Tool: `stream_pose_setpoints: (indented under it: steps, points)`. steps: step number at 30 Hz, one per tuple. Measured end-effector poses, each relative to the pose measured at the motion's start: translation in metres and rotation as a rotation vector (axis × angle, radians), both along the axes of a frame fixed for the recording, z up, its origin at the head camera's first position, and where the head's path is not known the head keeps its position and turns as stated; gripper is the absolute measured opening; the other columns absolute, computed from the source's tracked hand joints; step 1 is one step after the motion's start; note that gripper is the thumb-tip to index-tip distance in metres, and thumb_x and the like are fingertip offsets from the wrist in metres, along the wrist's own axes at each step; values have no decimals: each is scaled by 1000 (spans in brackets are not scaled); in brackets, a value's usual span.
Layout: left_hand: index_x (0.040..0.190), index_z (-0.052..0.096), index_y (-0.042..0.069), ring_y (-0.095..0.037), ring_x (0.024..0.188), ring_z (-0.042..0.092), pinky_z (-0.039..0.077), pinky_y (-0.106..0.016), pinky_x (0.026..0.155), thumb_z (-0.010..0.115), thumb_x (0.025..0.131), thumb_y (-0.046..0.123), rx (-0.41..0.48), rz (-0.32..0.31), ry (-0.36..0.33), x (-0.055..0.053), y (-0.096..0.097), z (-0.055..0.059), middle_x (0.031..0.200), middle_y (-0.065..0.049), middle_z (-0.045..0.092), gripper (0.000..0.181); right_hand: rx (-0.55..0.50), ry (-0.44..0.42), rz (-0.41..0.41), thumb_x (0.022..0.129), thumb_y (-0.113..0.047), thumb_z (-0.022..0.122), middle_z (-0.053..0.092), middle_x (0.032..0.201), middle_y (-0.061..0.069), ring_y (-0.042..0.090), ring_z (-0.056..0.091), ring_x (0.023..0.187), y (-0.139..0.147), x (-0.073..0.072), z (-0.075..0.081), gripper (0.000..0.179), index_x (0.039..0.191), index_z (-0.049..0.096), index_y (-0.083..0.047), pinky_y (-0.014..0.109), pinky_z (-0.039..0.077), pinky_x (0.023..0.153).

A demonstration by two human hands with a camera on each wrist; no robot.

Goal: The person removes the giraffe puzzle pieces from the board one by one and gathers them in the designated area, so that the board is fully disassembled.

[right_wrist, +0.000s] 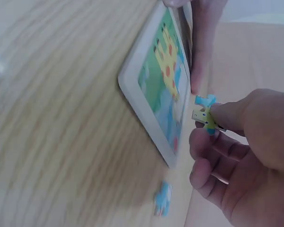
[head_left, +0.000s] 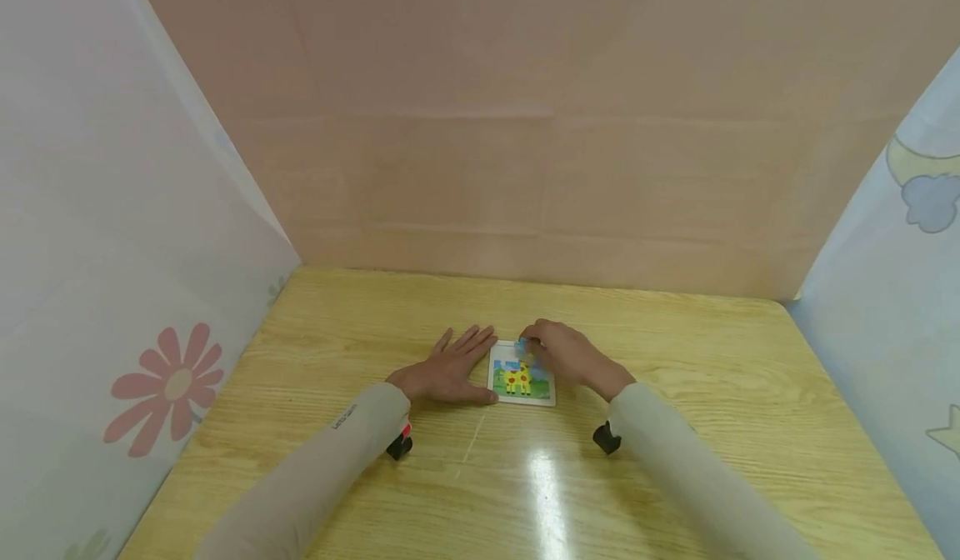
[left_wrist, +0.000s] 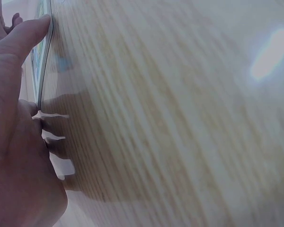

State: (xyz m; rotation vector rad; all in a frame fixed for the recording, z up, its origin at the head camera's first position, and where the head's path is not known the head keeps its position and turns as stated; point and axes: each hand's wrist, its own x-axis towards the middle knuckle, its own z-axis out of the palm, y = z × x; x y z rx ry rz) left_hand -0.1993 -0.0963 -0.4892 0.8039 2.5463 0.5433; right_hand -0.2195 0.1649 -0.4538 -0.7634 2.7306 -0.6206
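Note:
A white-framed jigsaw board (head_left: 524, 402) lies flat on the table, showing a yellow giraffe with red spots on green and blue. My left hand (head_left: 448, 374) rests along its left side with fingers spread straight; in the left wrist view the thumb (left_wrist: 31, 30) touches the frame's edge. Over the board's upper right, my right hand (head_left: 570, 353) pinches a jigsaw piece between thumb and fingers. In the right wrist view this piece (right_wrist: 208, 121) is blue and yellow with dark dots, held apart from the board.
A loose blue jigsaw piece (right_wrist: 163, 198) lies on the wooden table (head_left: 420, 493) beside the board. A tan sheet (head_left: 480, 168) stands along the table's back edge. Printed cloths hang at the left (head_left: 172, 210) and right (head_left: 900, 293).

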Motion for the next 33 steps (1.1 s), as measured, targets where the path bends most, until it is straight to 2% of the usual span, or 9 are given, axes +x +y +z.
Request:
stream_pose_setpoints:
  steps: [2, 4, 7, 10, 14, 20, 28, 33]
  points:
    - [174, 8, 19, -23, 171, -5, -7, -63, 135, 63, 98, 66, -2, -2, 6, 0, 0, -1, 183, 2, -2, 105, -33, -5, -25, 110, -16, 59, 75, 118, 8, 21, 71, 102, 5, -1, 3, 26, 128, 73, -5, 46, 61, 92]
    - [174, 8, 19, -23, 171, -5, -7, -63, 135, 63, 98, 67, -8, -1, 14, 0, -1, -3, 183, 2, -2, 105, -64, -10, -37, 109, -15, 60, 77, 114, 8, 18, 70, 94, 11, -2, 6, 23, 124, 74, -5, 41, 60, 84]
    - [174, 8, 19, -24, 171, -5, -6, -63, 135, 62, 98, 67, -16, -1, 24, 0, -2, -5, 183, 3, -2, 106, -99, -33, -53, 109, -15, 60, 77, 108, 9, 14, 63, 77, 22, -3, 9, 20, 120, 74, -4, 33, 53, 69]
    - [174, 7, 18, -25, 171, -6, -7, -63, 135, 62, 98, 67, -14, -3, 20, 1, -2, -3, 183, 2, -2, 106, -119, -50, -65, 109, -15, 60, 76, 105, 11, 13, 58, 70, 36, -5, 11, 19, 118, 72, -4, 30, 47, 63]
    - [174, 7, 18, -25, 171, -6, -8, -63, 135, 61, 98, 67, -5, -13, 14, 2, -1, 2, 183, 1, -2, 105, -124, -45, -87, 109, -15, 60, 75, 103, 11, 13, 57, 70, 55, -8, 11, 17, 117, 72, -5, 29, 47, 63]
    - [174, 7, 19, -24, 171, -6, -8, -62, 136, 61, 98, 67, -7, -16, 11, 2, 0, 2, 183, 2, -2, 105, -117, -40, -103, 108, -14, 61, 75, 103, 13, 15, 51, 67, 78, -10, 10, 17, 116, 72, -3, 28, 42, 60]
    - [174, 5, 20, -23, 171, -8, -10, -61, 135, 60, 98, 69, -10, -20, 8, 0, 1, 0, 183, 4, -4, 106, -84, -44, -123, 108, -14, 61, 74, 102, 12, 16, 59, 76, 96, -12, 4, 16, 112, 73, -4, 28, 49, 65]
    - [174, 4, 20, -21, 171, -9, -11, -61, 135, 60, 97, 69, -6, -19, 4, 1, 0, 0, 183, 4, -4, 107, -68, -59, -108, 108, -13, 61, 74, 99, 11, 15, 62, 77, 102, -13, 0, 16, 111, 73, -4, 29, 50, 66]
